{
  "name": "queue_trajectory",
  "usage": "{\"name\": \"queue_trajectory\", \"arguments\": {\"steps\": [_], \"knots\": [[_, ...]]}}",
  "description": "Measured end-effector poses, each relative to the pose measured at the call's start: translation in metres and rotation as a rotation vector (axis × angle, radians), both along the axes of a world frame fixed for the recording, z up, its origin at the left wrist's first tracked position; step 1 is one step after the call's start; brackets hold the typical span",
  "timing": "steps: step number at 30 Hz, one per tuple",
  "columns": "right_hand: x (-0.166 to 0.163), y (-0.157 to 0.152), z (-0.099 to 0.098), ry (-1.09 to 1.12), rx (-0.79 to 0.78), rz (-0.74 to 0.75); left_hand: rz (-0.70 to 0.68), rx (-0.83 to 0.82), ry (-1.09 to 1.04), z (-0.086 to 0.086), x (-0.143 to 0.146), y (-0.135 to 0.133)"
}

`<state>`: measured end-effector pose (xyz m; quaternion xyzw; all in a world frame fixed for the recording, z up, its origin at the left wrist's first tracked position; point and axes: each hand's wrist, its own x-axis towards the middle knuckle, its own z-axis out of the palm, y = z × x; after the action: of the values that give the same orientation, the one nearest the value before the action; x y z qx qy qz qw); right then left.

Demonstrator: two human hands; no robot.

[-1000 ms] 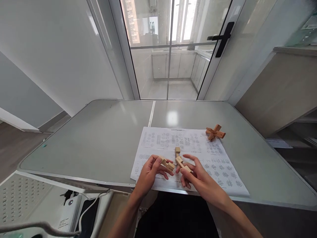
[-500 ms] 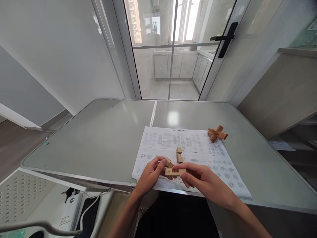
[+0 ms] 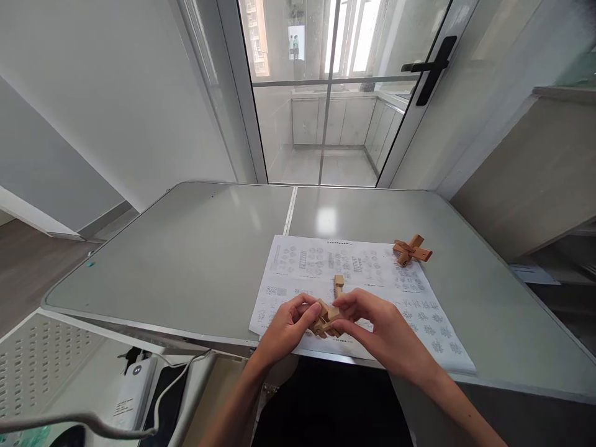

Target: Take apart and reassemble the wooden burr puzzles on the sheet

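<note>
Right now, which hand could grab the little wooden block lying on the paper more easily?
Probably the right hand. The small tan notched wooden block lies on the printed white paper sheet just beyond its fingers. The left hand sits farther off. Both hands hold the joined wooden pieces.

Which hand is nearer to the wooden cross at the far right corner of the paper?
The right hand. It is below and left of the wooden cross, apart from it. The left hand is farther left, beyond the wooden pieces that both hands hold.
</note>
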<state>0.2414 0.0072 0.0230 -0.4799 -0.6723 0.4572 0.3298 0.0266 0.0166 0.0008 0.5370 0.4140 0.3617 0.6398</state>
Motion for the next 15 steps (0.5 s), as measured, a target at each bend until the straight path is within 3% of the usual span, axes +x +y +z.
{"name": "queue_trajectory", "arguments": {"steps": [9,15], "knots": [[-0.0005,-0.0036,0.0032,-0.038,0.101,-0.009,0.004,0.019,0.016,0.0007,0.0033,-0.0012],[-0.0012,-0.0006,0.0033,-0.024,0.062,-0.005,-0.030,0.033,0.029,-0.0003,0.0019,-0.0019]]}}
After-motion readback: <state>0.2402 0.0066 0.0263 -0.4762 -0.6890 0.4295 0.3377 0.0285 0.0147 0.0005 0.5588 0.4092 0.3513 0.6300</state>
